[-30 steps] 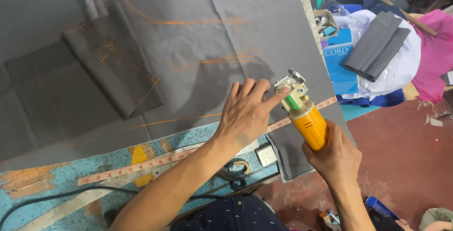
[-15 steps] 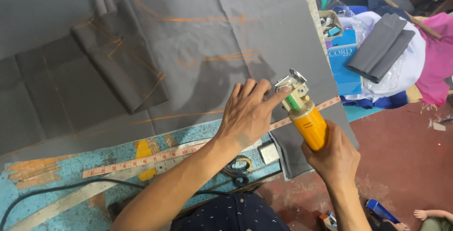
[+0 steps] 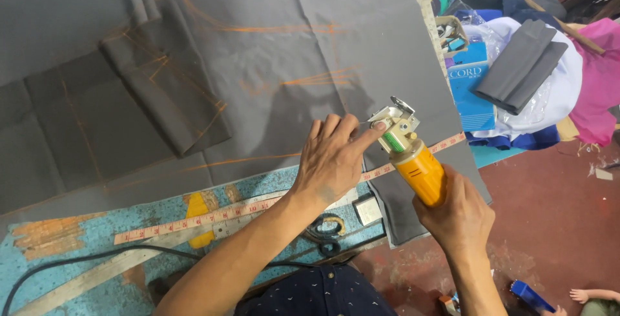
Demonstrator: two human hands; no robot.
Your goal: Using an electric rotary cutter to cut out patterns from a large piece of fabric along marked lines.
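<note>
Blue table (image 3: 77,251): grey fabric (image 3: 271,64), tape measure (image 3: 194,219), cable (image 3: 58,267).

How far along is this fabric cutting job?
Done: the grey fabric carries orange chalk lines. In hand: the right hand holds a yellow electric cutter at the cloth's near edge, and the left hand presses the cloth beside it. Left: the chalked shapes look uncut.

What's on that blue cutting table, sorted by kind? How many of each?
Grey cloth sheets and folded pieces: cannot tell, they overlap
Yellow electric cutter, held in the right hand: 1
Measuring tape: 1
Scissors: 1
Black cable: 1
Left hand rests on the cloth.
Total besides cloth: 4
</note>
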